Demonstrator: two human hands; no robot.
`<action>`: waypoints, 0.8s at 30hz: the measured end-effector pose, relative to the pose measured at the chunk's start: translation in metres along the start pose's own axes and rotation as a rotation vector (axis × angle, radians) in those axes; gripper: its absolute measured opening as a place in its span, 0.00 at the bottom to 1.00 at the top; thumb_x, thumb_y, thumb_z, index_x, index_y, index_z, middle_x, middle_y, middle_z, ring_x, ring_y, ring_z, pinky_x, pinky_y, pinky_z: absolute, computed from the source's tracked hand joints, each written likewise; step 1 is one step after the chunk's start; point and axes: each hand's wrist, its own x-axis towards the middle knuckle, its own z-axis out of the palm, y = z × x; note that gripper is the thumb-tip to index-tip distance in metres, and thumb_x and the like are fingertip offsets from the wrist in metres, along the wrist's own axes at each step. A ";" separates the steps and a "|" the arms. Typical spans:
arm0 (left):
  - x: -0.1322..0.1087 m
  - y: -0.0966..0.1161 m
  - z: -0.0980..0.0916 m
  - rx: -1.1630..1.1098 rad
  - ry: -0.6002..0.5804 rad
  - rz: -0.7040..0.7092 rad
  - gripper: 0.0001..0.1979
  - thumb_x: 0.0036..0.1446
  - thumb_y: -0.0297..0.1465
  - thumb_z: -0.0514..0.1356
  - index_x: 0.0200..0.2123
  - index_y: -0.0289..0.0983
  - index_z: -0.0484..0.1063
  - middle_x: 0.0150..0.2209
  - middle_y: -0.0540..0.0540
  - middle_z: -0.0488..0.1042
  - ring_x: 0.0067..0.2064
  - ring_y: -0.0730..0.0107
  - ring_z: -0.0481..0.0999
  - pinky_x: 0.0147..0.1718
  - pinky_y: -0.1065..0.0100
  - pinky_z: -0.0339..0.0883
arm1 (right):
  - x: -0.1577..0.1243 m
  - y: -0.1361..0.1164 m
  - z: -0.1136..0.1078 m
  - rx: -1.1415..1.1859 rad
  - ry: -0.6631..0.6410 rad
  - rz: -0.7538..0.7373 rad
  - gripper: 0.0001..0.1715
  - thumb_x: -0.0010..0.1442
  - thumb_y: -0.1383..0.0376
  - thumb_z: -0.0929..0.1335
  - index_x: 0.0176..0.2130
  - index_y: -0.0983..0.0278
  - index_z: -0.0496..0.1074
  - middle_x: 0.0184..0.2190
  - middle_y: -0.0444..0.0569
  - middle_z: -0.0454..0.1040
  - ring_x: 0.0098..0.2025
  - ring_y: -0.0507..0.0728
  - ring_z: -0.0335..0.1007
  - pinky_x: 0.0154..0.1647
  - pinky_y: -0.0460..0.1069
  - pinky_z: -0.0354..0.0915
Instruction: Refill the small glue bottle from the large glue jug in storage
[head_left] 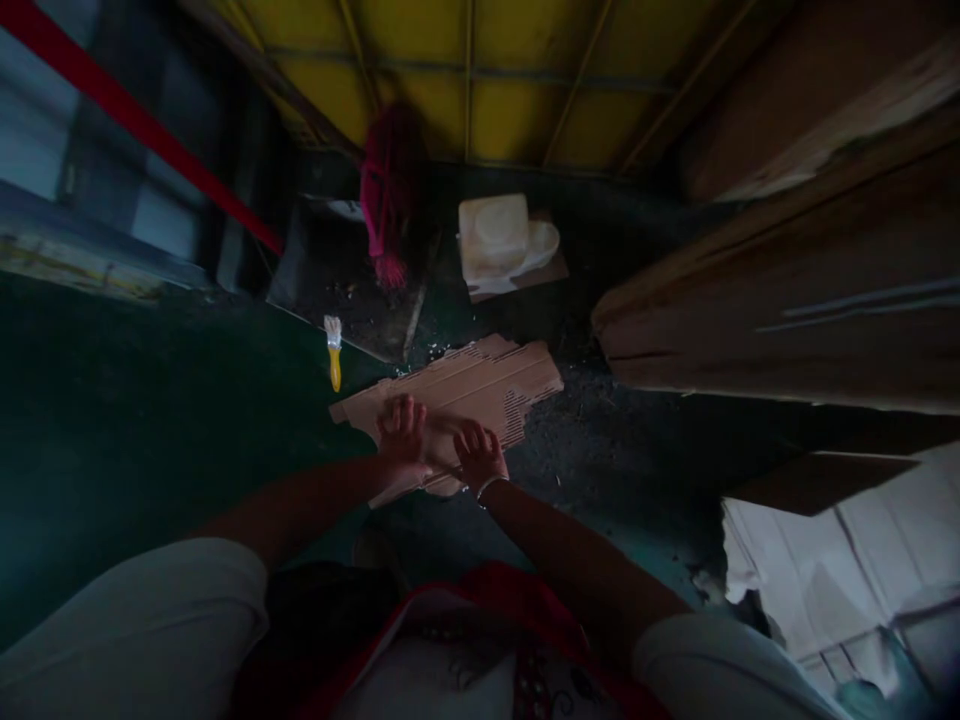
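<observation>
A torn piece of brown corrugated cardboard (pixel 469 385) lies on the dark green floor in the middle of the head view, its edges ragged. On its left part rests my left hand (pixel 403 435), fingers stretched out and apart. My right hand (pixel 480 455), with a bracelet at the wrist, lies on the cardboard's near edge, its fingers slightly bent over the surface. Neither hand appears to grasp anything. Left of the cardboard is a paintbrush (pixel 334 355) with a yellow handle and pale bristles, apart from both hands.
A whitish plastic jug (pixel 495 240) sits on a cardboard scrap beyond my hands. A pink cloth item (pixel 384 200) hangs by a dark tray (pixel 352 290). Brown boxes (pixel 787 300) crowd the right, with white sheets (pixel 847 540) below. A yellow panel (pixel 510 100) stands behind.
</observation>
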 end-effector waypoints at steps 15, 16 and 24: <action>0.000 0.004 -0.039 0.034 0.016 0.105 0.56 0.41 0.40 0.71 0.68 0.34 0.45 0.69 0.32 0.37 0.68 0.34 0.38 0.56 0.39 0.56 | 0.022 0.047 -0.048 -0.101 -0.001 0.165 0.54 0.56 0.44 0.66 0.70 0.60 0.39 0.69 0.57 0.26 0.69 0.72 0.23 0.64 0.67 0.43; 0.006 0.010 -0.047 0.023 0.011 0.130 0.55 0.43 0.40 0.71 0.68 0.35 0.45 0.69 0.34 0.36 0.68 0.34 0.38 0.56 0.39 0.57 | 0.023 0.046 -0.048 -0.095 0.000 0.166 0.55 0.56 0.45 0.66 0.70 0.60 0.39 0.69 0.56 0.26 0.69 0.72 0.22 0.64 0.66 0.43; 0.048 0.039 -0.052 -0.081 0.032 0.141 0.68 0.31 0.39 0.76 0.69 0.38 0.37 0.69 0.35 0.26 0.67 0.29 0.27 0.57 0.32 0.48 | 0.025 0.049 -0.040 -0.111 0.037 0.124 0.62 0.51 0.43 0.70 0.70 0.63 0.38 0.69 0.58 0.23 0.69 0.73 0.19 0.64 0.66 0.40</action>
